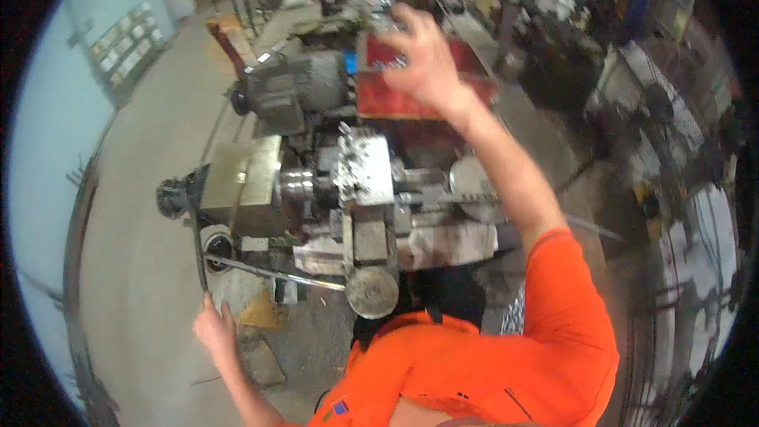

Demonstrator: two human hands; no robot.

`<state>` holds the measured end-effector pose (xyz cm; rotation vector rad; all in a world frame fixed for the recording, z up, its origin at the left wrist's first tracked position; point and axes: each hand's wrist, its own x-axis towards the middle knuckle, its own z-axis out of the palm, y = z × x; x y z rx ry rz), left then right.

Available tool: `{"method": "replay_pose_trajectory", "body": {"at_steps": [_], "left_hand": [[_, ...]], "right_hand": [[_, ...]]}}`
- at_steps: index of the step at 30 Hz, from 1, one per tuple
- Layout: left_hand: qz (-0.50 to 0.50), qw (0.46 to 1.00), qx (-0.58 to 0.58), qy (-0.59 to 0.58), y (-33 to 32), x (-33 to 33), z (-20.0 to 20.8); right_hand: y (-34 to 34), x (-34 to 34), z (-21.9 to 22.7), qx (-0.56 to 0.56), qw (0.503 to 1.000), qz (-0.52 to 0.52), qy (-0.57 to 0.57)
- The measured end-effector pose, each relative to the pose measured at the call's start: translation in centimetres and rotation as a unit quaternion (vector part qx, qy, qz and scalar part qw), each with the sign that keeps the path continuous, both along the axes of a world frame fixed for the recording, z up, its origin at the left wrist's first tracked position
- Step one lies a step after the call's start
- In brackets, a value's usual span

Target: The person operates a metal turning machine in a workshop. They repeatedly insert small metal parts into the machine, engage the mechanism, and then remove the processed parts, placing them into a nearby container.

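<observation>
A small lathe-like machine stands in front of me, with a boxy metal headstock (241, 182) on its left and a bright metal block (369, 170) at its middle, strewn with chips. At the lower left, my left hand (212, 328) is closed round the lower end of a long dark lever (199, 257) that runs down from the machine's left end. My right hand (427, 59) is raised over a red metal box (379, 99) behind the machine. Its fingers are apart and slightly blurred, with nothing visible between them. Small metal pieces (385, 59) lie in the box, partly hidden by that hand.
A grey electric motor (296, 87) sits behind the headstock. A shiny rod (277, 273) and a round metal disc (372, 292) jut toward me. Cluttered machinery and dark piles (553, 71) line the right side. Bare concrete floor (146, 229) stretches along the left.
</observation>
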<state>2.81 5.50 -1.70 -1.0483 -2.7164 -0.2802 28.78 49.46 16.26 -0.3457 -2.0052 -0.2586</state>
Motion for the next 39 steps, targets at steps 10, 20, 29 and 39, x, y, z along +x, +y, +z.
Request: {"method": "replay_pose_trajectory", "body": {"at_steps": [10, 20, 29, 39], "left_hand": [[-0.305, 0.909, 0.060, -0.277, 14.3, 3.9, -9.2], [-0.229, 0.900, -0.009, -0.372, 16.0, 3.4, -11.5], [-0.211, 0.925, 0.008, -0.317, 16.2, 3.2, -11.2], [-0.233, 0.931, 0.012, -0.282, 15.1, 3.3, -10.3]], "right_hand": [[-4.6, 22.8, -6.9, -0.301, 0.945, -0.093, -0.084], [-17.8, 40.5, -40.3, -0.628, 0.592, -0.419, -0.283], [-16.8, 38.7, -43.4, -0.643, 0.537, -0.442, -0.320], [-16.4, 43.5, -45.1, -0.316, 0.777, -0.353, -0.415]]}}
